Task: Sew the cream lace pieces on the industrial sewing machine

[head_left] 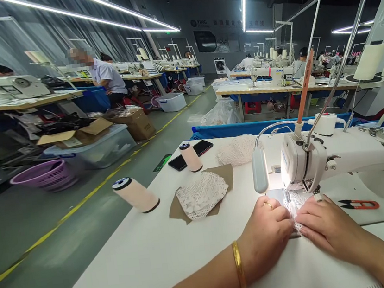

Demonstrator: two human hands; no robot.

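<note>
White lace fabric (293, 200) lies under the needle area of a white sewing machine (340, 154). My left hand (266, 223), with a gold bracelet at the wrist, is closed on the lace's left edge, its fingers bent. From the other side my right hand (328, 225) pinches and presses the same lace close to the presser foot. A lit lamp (259, 170) hangs just left of the machine head. Orange-handled thread snips (359, 204) rest on the machine bed, right of my right hand. The stitching point is partly hidden by fingers and machine head.
Lace pieces (203, 194) lie on brown card (177, 209), left on the white table (125, 283). Nearby are two thread cones (137, 195), (191, 157), a phone (193, 154) and a lace pile (236, 150). A seated person (110, 77) and other machines are beyond the aisle.
</note>
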